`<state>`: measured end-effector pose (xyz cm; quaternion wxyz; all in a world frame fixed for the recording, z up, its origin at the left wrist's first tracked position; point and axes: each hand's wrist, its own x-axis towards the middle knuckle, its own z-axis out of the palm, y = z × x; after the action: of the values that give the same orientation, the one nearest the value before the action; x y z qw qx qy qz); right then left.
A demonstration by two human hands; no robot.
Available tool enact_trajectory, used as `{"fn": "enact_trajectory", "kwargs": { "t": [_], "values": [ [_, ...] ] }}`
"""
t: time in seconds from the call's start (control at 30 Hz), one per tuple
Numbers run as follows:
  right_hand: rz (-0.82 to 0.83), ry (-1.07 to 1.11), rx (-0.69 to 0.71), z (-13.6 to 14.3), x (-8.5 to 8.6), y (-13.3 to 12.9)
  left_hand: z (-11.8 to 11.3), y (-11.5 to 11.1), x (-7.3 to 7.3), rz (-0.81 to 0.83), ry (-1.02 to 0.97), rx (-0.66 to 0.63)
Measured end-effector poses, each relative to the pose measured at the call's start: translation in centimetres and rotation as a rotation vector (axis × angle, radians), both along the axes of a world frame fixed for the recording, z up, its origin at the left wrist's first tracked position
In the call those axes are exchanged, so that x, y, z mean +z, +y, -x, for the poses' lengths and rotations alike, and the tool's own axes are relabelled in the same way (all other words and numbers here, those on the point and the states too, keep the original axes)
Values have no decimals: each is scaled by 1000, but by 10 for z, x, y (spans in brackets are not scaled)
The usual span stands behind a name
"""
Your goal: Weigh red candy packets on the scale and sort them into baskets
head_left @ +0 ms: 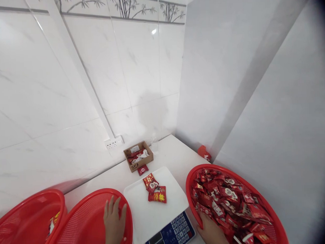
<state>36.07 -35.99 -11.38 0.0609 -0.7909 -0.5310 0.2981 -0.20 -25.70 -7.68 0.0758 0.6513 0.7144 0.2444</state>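
My left hand (pixel 114 221) is over the right part of a mostly bare red plastic basket (pixel 85 213), its fingers spread and holding nothing. At the near left rim of another red basket (pixel 188 187), full of small red candy packets (pixel 229 198), my right hand (pixel 211 229) grips the edge, thumb outside and fingertips partly hidden inside. Between the baskets stands a scale with a white tray (pixel 157 220) and a blue keypad (pixel 179 230). Two red packets lie overlapping on the tray, an upper packet (pixel 150 183) and a lower packet (pixel 157 196).
Behind the scale is a small cardboard box (pixel 139 163) holding red packets and white paper, with one red packet (pixel 143 169) in front. A third red basket (pixel 24 212) stands far left. A red item (pixel 204 152) lies by the right wall. Walls enclose the table's back and right.
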Motion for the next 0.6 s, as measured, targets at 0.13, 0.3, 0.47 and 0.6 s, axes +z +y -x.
{"fn": "enact_trajectory", "kwargs": {
  "t": [0.13, 0.3, 0.47, 0.6],
  "values": [
    [10, 2, 22, 0, 2, 1, -57, 11, 12, 127, 74, -318],
    [36, -19, 16, 2, 6, 3, -115, 40, 24, 485, 218, -587],
    [40, -12, 3, 2, 7, 4, -137, 60, 12, 566, 264, -692],
    [37, -25, 0, 1, 5, 4, -139, 59, -2, 436, 277, -649]
  ]
}}
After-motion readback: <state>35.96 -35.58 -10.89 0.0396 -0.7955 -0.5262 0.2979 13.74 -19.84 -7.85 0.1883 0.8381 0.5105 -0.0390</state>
